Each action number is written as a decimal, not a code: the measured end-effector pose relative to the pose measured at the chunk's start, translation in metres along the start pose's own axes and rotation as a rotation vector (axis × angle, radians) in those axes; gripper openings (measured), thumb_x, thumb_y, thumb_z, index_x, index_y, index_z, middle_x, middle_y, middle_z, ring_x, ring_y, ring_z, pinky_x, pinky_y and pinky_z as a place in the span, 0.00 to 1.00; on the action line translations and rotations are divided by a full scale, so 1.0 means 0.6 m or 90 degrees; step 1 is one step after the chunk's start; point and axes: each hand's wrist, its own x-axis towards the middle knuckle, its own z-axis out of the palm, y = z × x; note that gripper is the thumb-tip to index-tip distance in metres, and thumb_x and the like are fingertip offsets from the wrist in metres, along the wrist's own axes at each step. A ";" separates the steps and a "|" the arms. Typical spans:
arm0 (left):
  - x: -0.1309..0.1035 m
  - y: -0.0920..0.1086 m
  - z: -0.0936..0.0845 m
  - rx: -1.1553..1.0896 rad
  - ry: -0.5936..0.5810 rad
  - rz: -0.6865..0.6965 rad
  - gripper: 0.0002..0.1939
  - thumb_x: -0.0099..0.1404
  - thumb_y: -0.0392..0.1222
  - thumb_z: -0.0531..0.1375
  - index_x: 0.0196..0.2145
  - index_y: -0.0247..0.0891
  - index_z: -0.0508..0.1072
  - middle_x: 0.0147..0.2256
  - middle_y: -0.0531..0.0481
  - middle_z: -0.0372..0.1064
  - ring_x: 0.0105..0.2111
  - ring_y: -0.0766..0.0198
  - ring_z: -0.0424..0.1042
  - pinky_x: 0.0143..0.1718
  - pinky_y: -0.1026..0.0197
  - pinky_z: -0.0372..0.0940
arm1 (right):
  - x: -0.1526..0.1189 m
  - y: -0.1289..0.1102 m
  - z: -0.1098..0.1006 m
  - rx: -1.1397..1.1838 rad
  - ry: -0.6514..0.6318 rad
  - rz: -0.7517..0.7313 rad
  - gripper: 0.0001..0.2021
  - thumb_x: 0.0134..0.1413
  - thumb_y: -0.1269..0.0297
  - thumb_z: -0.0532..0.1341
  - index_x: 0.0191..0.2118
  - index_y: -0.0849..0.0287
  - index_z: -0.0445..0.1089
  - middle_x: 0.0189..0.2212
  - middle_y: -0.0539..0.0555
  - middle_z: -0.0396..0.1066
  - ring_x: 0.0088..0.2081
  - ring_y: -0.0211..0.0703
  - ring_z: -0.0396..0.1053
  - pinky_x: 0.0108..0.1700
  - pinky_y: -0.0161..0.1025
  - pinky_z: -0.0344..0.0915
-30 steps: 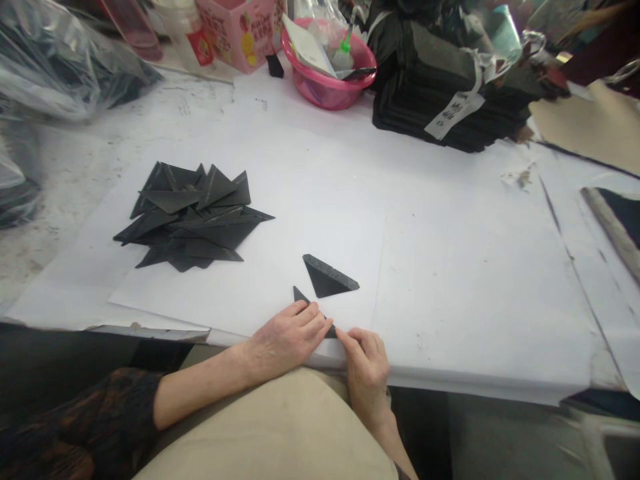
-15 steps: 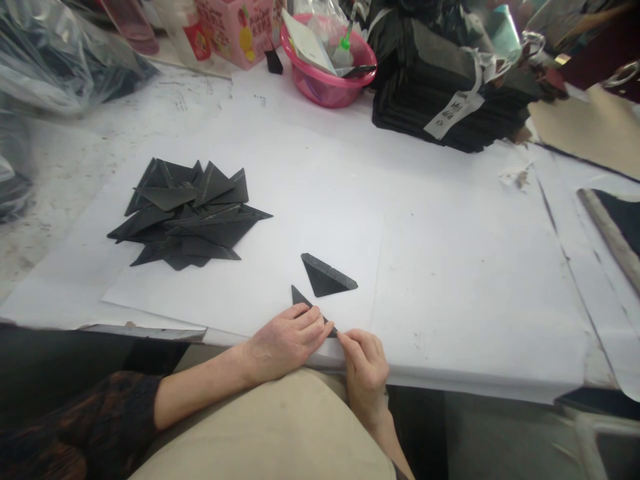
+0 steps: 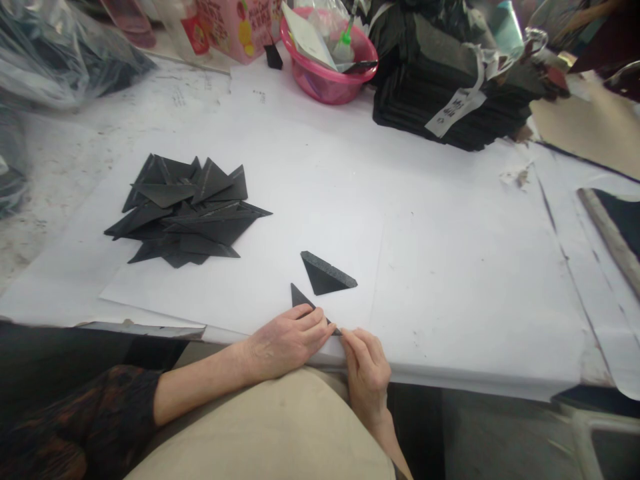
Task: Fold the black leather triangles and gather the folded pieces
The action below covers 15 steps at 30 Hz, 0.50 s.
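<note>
At the table's near edge lies a black triangular piece [image 3: 301, 295], partly covered by my hands. My left hand [image 3: 290, 339] is closed over its middle, with the fingers bent and pressed down on it. Thumb and fingertips of my right hand [image 3: 367, 363] pinch the piece's right-hand corner. Just beyond, a second black triangle [image 3: 327, 275] rests flat, with a rough greyish strip folded along its long side. Further left is a loose pile of similar black triangles [image 3: 187, 213], overlapping at all angles.
White paper [image 3: 450, 267] covers the table. At the back stand a pink basin [image 3: 325, 87] holding a bottle and papers, a tagged stack of black pieces [image 3: 450, 87] and a pink carton [image 3: 240, 30]. Clear plastic bags [image 3: 65, 60] lie at the far left, a beige sheet [image 3: 590, 127] at the right.
My right hand has shifted very slightly to the right along with the pinched corner. My left hand stays pressed on the same piece. The view has tilted a little.
</note>
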 end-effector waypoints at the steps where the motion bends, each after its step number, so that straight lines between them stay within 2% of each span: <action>1: 0.000 0.000 0.000 0.001 0.000 0.000 0.15 0.71 0.31 0.53 0.54 0.26 0.67 0.49 0.40 0.68 0.53 0.55 0.66 0.54 0.54 0.64 | -0.001 0.001 -0.001 0.003 0.009 -0.001 0.13 0.58 0.78 0.61 0.46 0.58 0.72 0.37 0.54 0.72 0.42 0.40 0.70 0.46 0.40 0.71; 5: -0.001 0.002 0.001 0.008 -0.008 -0.003 0.16 0.71 0.30 0.53 0.55 0.27 0.66 0.49 0.41 0.68 0.54 0.54 0.66 0.54 0.53 0.64 | -0.005 0.002 -0.002 0.003 0.024 -0.007 0.12 0.57 0.79 0.61 0.43 0.57 0.74 0.35 0.52 0.72 0.42 0.40 0.71 0.47 0.41 0.72; 15: -0.004 0.002 0.001 0.020 -0.026 0.000 0.16 0.71 0.31 0.52 0.55 0.28 0.67 0.50 0.41 0.68 0.54 0.55 0.65 0.55 0.54 0.64 | -0.008 0.002 -0.003 -0.001 0.013 -0.030 0.16 0.56 0.82 0.61 0.46 0.57 0.74 0.36 0.53 0.70 0.43 0.41 0.69 0.50 0.46 0.72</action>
